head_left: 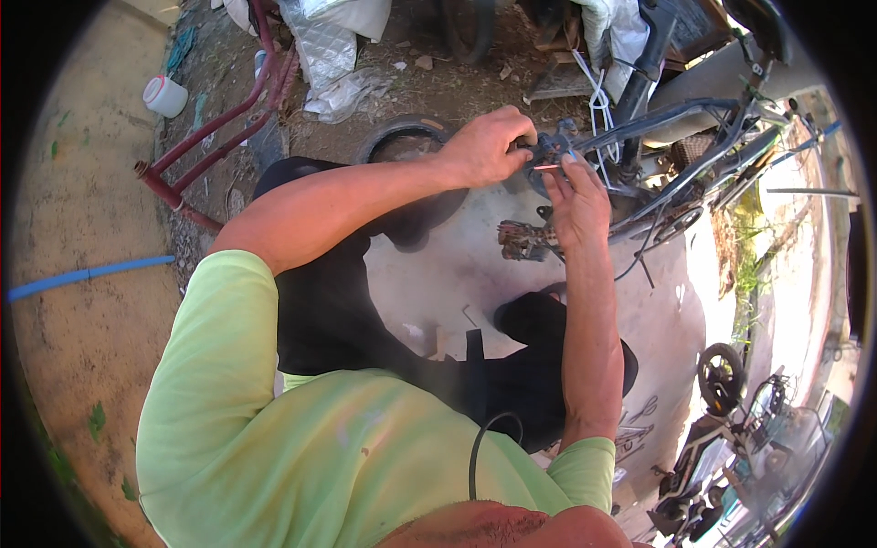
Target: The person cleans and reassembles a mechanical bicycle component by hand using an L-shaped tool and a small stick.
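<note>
A dark bicycle frame (660, 119) lies on its side, reaching from the middle toward the upper right. My left hand (487, 149) is at the near end of its tubes, fingers curled into a pinch; what they grip is hidden. Beside it, my right hand (582, 203) holds a thin, short reddish stick (546, 168) between thumb and fingers. Its tip points toward the left hand, close to a dark metal fitting (551, 144) on the frame. Below the hands sits a rusty, blocky bundle (524, 240), too unclear to name.
A tire (406, 129) lies beyond my left forearm. On the left are a dark red bicycle frame (215, 110) and a white jar (165, 96). An L-shaped hex key (470, 315) rests on the pale floor. At the lower right stands a motorcycle (699, 457).
</note>
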`<action>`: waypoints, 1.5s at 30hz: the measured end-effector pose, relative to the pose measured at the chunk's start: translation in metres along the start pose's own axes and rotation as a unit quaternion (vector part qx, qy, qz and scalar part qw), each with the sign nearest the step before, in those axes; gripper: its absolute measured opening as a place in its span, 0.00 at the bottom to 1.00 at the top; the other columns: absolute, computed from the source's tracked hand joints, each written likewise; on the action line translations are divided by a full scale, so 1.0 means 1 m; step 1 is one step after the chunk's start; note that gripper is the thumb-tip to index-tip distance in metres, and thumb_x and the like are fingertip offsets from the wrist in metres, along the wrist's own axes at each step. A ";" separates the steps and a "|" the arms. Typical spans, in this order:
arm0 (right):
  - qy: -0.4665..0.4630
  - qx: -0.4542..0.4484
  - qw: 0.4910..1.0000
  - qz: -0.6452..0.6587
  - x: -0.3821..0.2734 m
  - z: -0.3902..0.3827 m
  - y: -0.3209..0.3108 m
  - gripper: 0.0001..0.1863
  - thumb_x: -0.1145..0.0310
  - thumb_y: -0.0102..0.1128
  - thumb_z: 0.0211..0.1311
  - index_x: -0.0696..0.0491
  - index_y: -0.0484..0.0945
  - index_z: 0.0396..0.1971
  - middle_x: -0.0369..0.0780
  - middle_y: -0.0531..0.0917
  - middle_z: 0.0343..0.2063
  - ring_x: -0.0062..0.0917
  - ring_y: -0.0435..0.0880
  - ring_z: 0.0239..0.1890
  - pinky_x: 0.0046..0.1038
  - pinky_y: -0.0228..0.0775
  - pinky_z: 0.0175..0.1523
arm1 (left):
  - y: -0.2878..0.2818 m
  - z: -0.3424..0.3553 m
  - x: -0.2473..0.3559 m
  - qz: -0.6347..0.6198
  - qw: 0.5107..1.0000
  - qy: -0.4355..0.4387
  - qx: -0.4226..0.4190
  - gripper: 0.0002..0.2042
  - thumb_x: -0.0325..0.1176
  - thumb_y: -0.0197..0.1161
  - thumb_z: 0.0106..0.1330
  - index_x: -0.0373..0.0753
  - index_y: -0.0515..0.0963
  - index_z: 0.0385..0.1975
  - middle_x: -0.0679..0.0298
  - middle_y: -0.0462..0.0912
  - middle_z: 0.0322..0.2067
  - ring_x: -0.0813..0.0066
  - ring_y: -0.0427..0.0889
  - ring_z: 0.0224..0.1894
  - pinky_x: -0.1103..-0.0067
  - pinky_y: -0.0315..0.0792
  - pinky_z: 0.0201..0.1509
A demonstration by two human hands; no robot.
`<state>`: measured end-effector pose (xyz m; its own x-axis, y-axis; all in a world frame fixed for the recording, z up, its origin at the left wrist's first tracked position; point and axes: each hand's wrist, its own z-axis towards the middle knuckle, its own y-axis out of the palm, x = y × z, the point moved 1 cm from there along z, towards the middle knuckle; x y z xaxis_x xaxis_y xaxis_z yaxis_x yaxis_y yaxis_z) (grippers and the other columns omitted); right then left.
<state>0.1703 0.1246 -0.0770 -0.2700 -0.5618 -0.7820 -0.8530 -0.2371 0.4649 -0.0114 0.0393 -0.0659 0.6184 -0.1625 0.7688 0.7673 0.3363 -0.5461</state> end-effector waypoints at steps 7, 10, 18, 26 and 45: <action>-0.001 0.000 1.000 -0.006 -0.001 0.000 0.000 0.28 0.73 0.66 0.67 0.64 0.68 0.63 0.41 0.82 0.46 0.27 0.85 0.45 0.29 0.78 0.50 | -0.001 0.005 0.003 0.133 0.984 -0.107 -0.046 0.13 0.43 0.67 0.68 0.38 0.81 0.36 0.54 0.82 0.37 0.51 0.83 0.43 0.61 0.75 0.45; 0.000 0.005 1.000 -0.011 -0.002 -0.001 0.002 0.28 0.73 0.66 0.67 0.65 0.68 0.63 0.41 0.82 0.46 0.27 0.85 0.45 0.29 0.78 0.50 | 0.000 0.005 0.000 0.140 0.984 -0.093 -0.052 0.14 0.44 0.67 0.68 0.38 0.80 0.36 0.54 0.82 0.38 0.50 0.83 0.43 0.60 0.75 0.45; -0.002 0.018 1.000 -0.016 -0.001 -0.002 0.004 0.17 0.73 0.62 0.70 0.60 0.75 0.56 0.40 0.84 0.45 0.26 0.86 0.45 0.27 0.82 0.48 | 0.003 0.005 0.001 0.087 0.994 -0.060 -0.038 0.10 0.38 0.69 0.65 0.38 0.80 0.35 0.53 0.84 0.39 0.48 0.83 0.46 0.59 0.76 0.48; -0.003 0.019 1.000 -0.014 -0.002 -0.003 0.002 0.18 0.73 0.62 0.70 0.61 0.75 0.57 0.41 0.85 0.44 0.26 0.86 0.45 0.26 0.81 0.48 | -0.003 0.005 0.012 0.121 0.972 -0.192 -0.057 0.16 0.45 0.67 0.67 0.36 0.83 0.33 0.51 0.86 0.30 0.48 0.86 0.36 0.59 0.77 0.41; -0.009 0.020 1.000 -0.020 -0.001 -0.001 0.004 0.15 0.73 0.63 0.70 0.60 0.77 0.54 0.40 0.85 0.44 0.26 0.86 0.44 0.27 0.81 0.48 | 0.004 0.013 0.009 0.082 0.972 -0.210 -0.066 0.14 0.43 0.68 0.64 0.36 0.86 0.35 0.48 0.88 0.33 0.47 0.87 0.41 0.59 0.79 0.48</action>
<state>0.1677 0.1232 -0.0738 -0.2425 -0.5389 -0.8067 -0.8804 -0.2271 0.4164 -0.0050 0.0508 -0.0565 0.6319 0.2846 0.7209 0.6968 0.1987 -0.6892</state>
